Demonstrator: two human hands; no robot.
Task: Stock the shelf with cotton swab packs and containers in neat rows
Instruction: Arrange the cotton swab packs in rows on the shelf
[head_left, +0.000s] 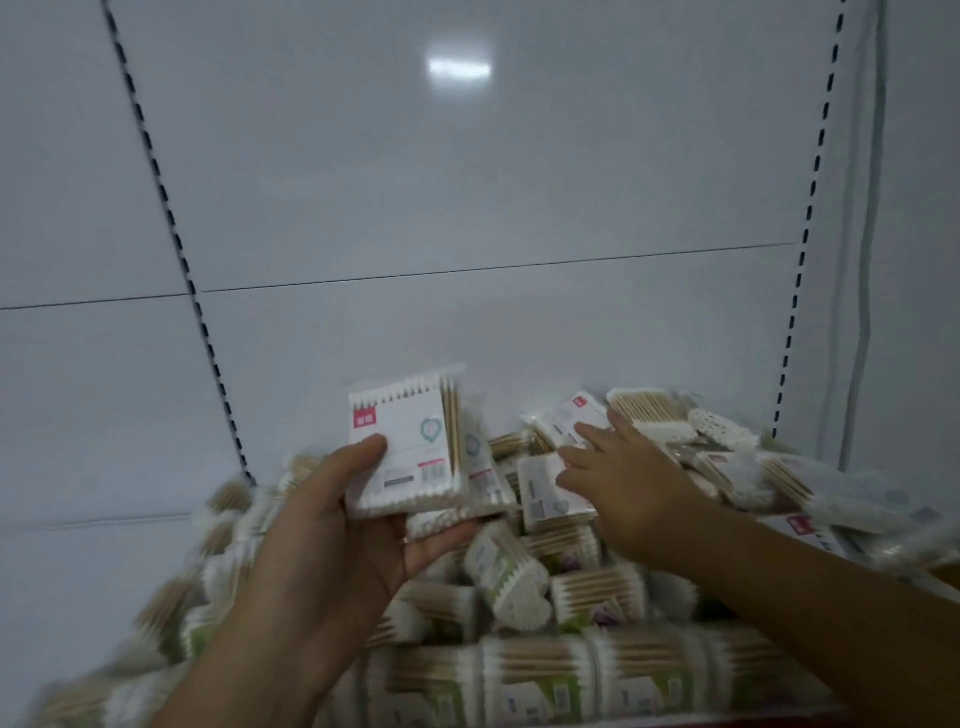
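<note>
1. Back panel (467, 182): one glossy white sheet-metal wall, split by a horizontal seam, with a blurred light reflection near the top.
2. Slotted uprights: two, the left upright (171, 223) and the right upright (810, 208), each a thin strip punched with a column of dark rectangular slots.
3. Heap of cotton swab packs (597, 530): lies loose on the shelf under both hands. The packs are too many and too blurred to count. They are clear film bags of wooden sticks with white cotton tips; one bundle (514, 587) shows a heart-shaped end.
4. Front row of containers (545, 675): clear cylinders lying on their sides, side by side, at the near edge; the count is unclear.
5. Left hand (332, 519): raised above the heap, thumb pressed on the front and fingers curled beneath the held packs (410, 452), which are at least two flat rectangular bags stacked upright, with a white card and a red label.
6. Right hand (623, 478): palm down, fingers straight and slightly spread, their tips resting on a flat pack (556, 418) atop the heap.
</note>
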